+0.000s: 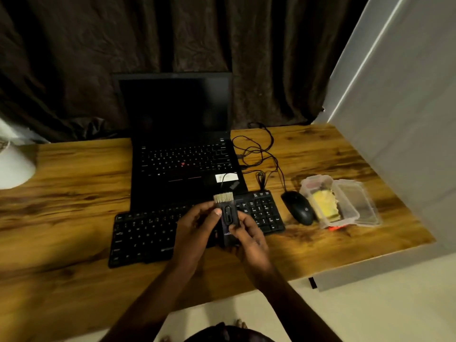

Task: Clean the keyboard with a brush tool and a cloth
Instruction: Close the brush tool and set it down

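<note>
Left grip [197, 225] and right grip [249, 239] both clamp my brush tool [228, 214] above keyboard [148, 233]; I've probably not started brushing, cloth [323, 204] sits untouched in container [318, 181], wiping left.

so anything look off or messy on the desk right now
Nothing spilled or broken. The keyboard lies skewed on the desk, its far edge by the laptop, and the cable beside the laptop sits in a loose tangle. The left hand and right hand hold the brush.

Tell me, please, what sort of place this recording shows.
Probably a home desk or small workstation: an open laptop, a separate keyboard and a mouse sit on a wooden table before a dark curtain.
</note>
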